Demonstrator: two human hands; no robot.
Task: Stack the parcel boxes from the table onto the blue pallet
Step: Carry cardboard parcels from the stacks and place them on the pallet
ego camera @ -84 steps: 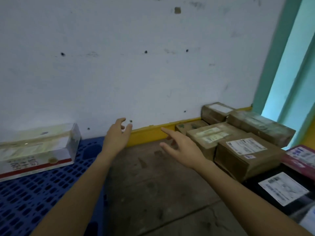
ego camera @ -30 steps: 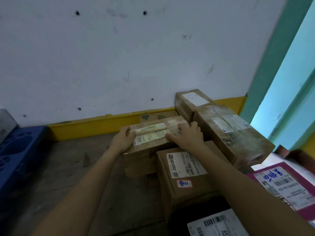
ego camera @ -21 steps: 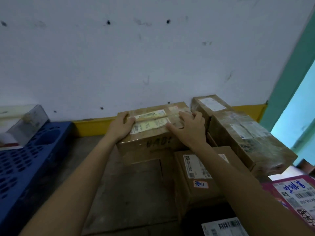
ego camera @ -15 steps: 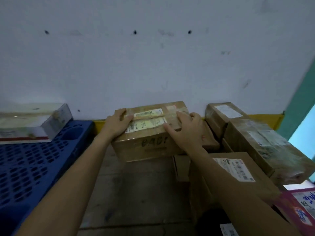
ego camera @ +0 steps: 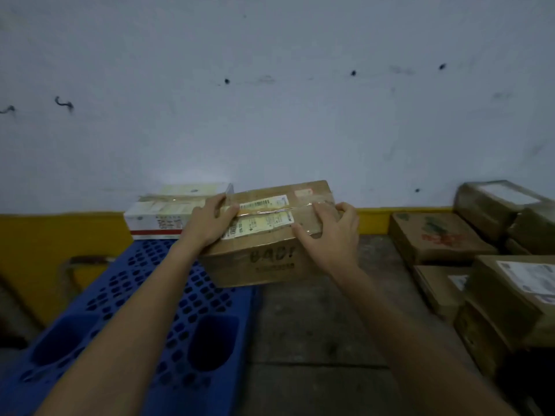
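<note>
A brown cardboard parcel box [ego camera: 264, 259] with yellowish labels and dark lettering on its front is held in the air over the right edge of the blue pallet [ego camera: 141, 298]. My left hand [ego camera: 210, 225] grips its left top edge. My right hand [ego camera: 329, 235] grips its right top edge, fingers curled over the tape. A white box with a red stripe [ego camera: 156, 217] lies on the pallet's far end against the wall. Several more brown parcels [ego camera: 435, 235] sit at the right.
The pallet's open grid and two large pockets lie at lower left. A dark worn surface [ego camera: 315, 325] stretches between the pallet and the parcels. A white wall with a yellow base strip [ego camera: 60, 235] closes the far side.
Both hands lifted the brown box off the pile at the right and carried it left to the pallet's edge. The view swung left with it.
</note>
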